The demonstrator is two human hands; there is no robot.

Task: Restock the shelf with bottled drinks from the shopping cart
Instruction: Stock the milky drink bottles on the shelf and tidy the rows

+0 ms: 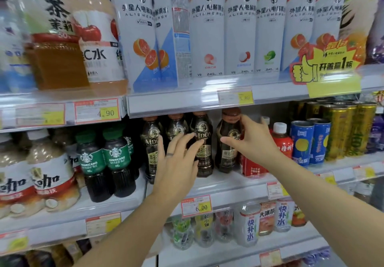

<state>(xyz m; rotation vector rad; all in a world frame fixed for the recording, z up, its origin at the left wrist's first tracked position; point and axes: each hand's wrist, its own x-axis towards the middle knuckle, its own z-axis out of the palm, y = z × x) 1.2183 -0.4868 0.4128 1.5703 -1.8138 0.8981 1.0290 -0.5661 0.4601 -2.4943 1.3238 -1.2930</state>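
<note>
Both arms reached up to the middle shelf [228, 187], where a row of dark coffee bottles stood under the price rail.

Right hand [252, 142]: wrapped round the rightmost coffee bottle [227, 140], thumb across the label front, fingers curled behind its neck and shoulder. Hand clamped on that bottle. The bottle stood upright on the shelf, base near the front edge, just beside a red-labelled bottle [253, 167] on its right.

Left hand [176, 163]: fingers spread and apart, holding nothing. A ring showed on one finger. Fingertips lay against or just in front of the neighbouring coffee bottle [202, 142]; contact could not be told for certain. Two more coffee bottles of the same brand stood to the left, one [150, 146] partly hidden behind the hand.

Further left on the same shelf: two green-capped Americano bottles [104, 160], then pale milky drinks with red and white labels [49, 175]. To the right: a white-capped red bottle [281, 140], blue cans [309, 142], gold cans [345, 129].

Upper shelf carried tall white electrolyte-water bottles [207, 30] and a yellow thumbs-up promo sign [324, 69]. A price tag reading 6.00 [196, 205] hung below the coffee row. The cart was out of view.
</note>
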